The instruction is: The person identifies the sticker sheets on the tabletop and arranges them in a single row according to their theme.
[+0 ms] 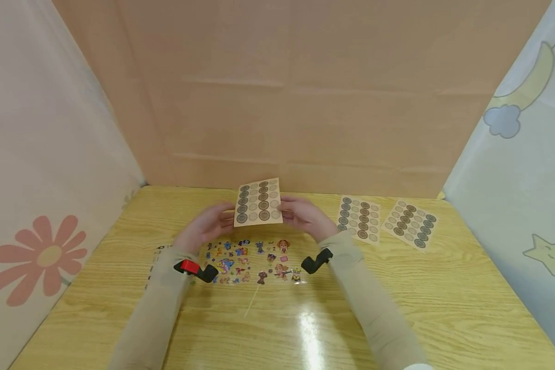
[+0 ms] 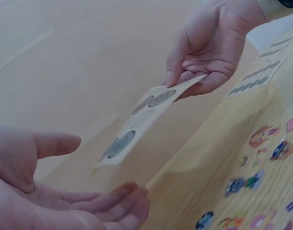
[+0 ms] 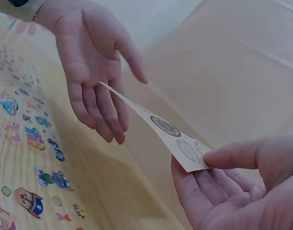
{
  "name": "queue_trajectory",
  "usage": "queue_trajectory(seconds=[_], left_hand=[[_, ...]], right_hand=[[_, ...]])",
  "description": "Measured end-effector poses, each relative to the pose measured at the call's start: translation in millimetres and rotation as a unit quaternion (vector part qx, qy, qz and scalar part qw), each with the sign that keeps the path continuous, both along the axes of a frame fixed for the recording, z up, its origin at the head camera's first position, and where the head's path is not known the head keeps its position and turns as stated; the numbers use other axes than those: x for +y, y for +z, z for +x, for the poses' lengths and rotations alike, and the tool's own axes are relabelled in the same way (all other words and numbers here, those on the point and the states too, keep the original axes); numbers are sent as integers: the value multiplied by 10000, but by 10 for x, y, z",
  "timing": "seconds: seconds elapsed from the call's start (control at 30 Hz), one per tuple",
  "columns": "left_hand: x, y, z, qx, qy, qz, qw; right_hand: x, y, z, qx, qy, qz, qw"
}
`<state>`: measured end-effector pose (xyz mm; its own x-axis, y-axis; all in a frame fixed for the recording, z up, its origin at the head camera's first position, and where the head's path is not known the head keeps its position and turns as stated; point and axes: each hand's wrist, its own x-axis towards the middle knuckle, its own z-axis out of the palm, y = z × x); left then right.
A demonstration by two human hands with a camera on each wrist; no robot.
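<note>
A cream sticker sheet (image 1: 258, 203) with rows of round dark and pale seals is held up above the table, slightly bent. My right hand (image 1: 303, 213) pinches its right edge between thumb and fingers, as the right wrist view shows at the sheet's corner (image 3: 187, 155). On the other side, my left hand (image 1: 211, 224) is spread beside the sheet's left edge, its thumb and fingers (image 2: 112, 206) apart. The left wrist view shows a gap between the thumb and the sheet (image 2: 136, 122). Below lie clear sheets of colourful cartoon stickers (image 1: 233, 262).
Two similar seal sheets, one upright (image 1: 358, 219) and one turned (image 1: 411, 224), lie at the right on the wooden table (image 1: 444, 308). A thin pale strip (image 1: 252, 302) lies in front of the cartoon stickers. A brown paper backdrop (image 1: 287, 118) rises behind the table's far edge.
</note>
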<state>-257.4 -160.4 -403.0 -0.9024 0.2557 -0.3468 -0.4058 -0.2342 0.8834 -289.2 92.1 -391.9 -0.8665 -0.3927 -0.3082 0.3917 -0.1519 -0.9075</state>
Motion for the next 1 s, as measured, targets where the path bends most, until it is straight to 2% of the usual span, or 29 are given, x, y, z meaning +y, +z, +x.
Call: queue_trajectory(seconds=[0.2, 0.43, 0.67, 0.9, 1.0], left_hand=[[164, 92, 116, 581, -356, 59, 9977], [396, 202, 268, 944, -508, -52, 9942], [627, 231, 394, 1089, -406, -186, 9931], [912, 239, 509, 1130, -441, -407, 9918], [1024, 221, 554, 1112, -452, -345, 9922]], right_hand=[[203, 180, 131, 299, 174, -160, 9993], [475, 298, 303, 381, 199, -486, 9979], [744, 342, 465, 634, 321, -478, 9963], [949, 406, 596, 930, 107, -76, 9956], [1011, 416, 636, 1099, -3, 158, 9938]])
